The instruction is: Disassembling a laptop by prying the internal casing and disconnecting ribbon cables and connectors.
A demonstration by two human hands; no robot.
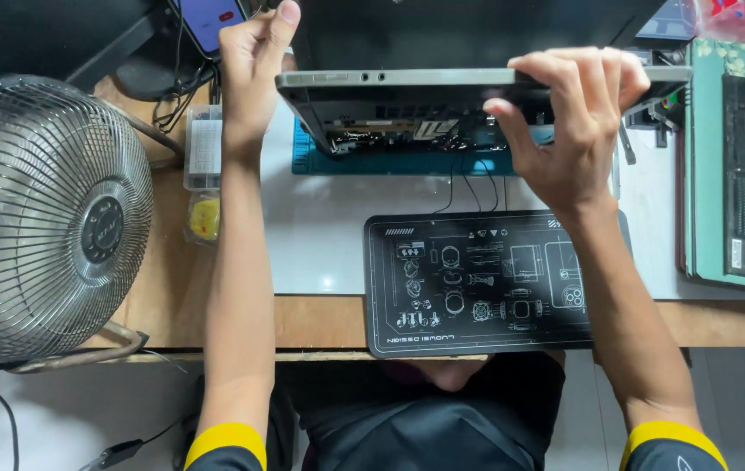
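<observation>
Above the table point(320, 323), both hands pinch the opened laptop point(407, 96): left hand point(250, 61), right hand point(577, 113). Tilting further could strain the dangling wires point(468, 187).

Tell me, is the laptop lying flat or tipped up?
Tipped up: both hands hold the laptop raised, underside internals exposed.

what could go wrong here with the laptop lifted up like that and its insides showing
The opened laptop is tilted up on its edge, held only by the left hand and the right hand; a slip could drop it onto the teal mat. The thin black wires hanging from it might snag or pull loose.
</observation>
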